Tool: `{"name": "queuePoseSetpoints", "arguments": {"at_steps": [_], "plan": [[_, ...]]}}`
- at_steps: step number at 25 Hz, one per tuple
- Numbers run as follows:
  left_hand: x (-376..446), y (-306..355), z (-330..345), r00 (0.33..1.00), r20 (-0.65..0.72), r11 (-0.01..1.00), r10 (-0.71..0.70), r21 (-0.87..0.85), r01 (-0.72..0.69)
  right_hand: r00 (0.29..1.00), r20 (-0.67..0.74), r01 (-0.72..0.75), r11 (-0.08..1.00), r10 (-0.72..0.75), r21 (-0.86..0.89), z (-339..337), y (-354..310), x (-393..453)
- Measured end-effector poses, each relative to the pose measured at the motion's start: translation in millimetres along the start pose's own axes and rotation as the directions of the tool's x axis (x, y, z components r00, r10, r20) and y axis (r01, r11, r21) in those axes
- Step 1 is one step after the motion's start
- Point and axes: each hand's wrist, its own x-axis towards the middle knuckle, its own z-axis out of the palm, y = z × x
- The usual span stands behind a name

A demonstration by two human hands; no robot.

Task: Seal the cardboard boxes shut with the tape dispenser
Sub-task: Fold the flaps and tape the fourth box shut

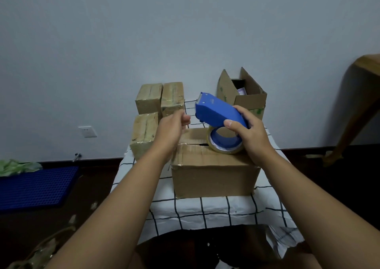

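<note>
A person's right hand (249, 133) grips a blue tape dispenser (219, 112) above a cardboard box (213, 176) on a table covered in a checked cloth (216, 211), its fingers curled round the handle and its thumb on the near side, the cutter end tilted up and away. The roll of clear tape (225, 143) hangs just over the box's closed flaps, whose centre seam shows a dark gap. The left hand (170, 129) hovers at the box's far left corner with fingers curled; whether it pinches a drawn end of tape cannot be told, since clear film does not show here. To tape well, the free end should probably be pressed down over the far edge, the flaps held flush, and the dispenser drawn straight along the seam toward the near side with steady pressure before cutting. Three taped boxes (160, 102) stand at the table's far left; an open box (244, 96) with raised flaps waits at the far right, its contents mostly hidden. The near box's far side lies behind the hands, and the table's front edge is lost in shadow.
</note>
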Motion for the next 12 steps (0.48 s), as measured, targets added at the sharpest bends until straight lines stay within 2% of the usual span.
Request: {"name": "queuePoseSetpoints", "arguments": {"at_steps": [2,5,8,12], "plan": [[2,18,-3,0.986,0.136,0.973,-0.092,-0.197,0.118,1.0,-0.01,-0.004,1.0,0.004,-0.001,2,-1,0],[3,28,-4,0.967,0.248,0.953,-0.053,-0.278,0.123,1.0,-0.016,0.001,1.0,-0.001,0.014,0,-1,0],[7,25,-2,0.958,0.279,0.942,-0.064,-0.301,0.15,1.0,-0.007,0.005,1.0,-0.005,0.006,-2,-1,-1],[11,18,-2,0.961,0.22,0.885,-0.167,-0.396,0.245,1.0,0.003,0.007,1.0,-0.007,0.003,-2,0,-2]]}}
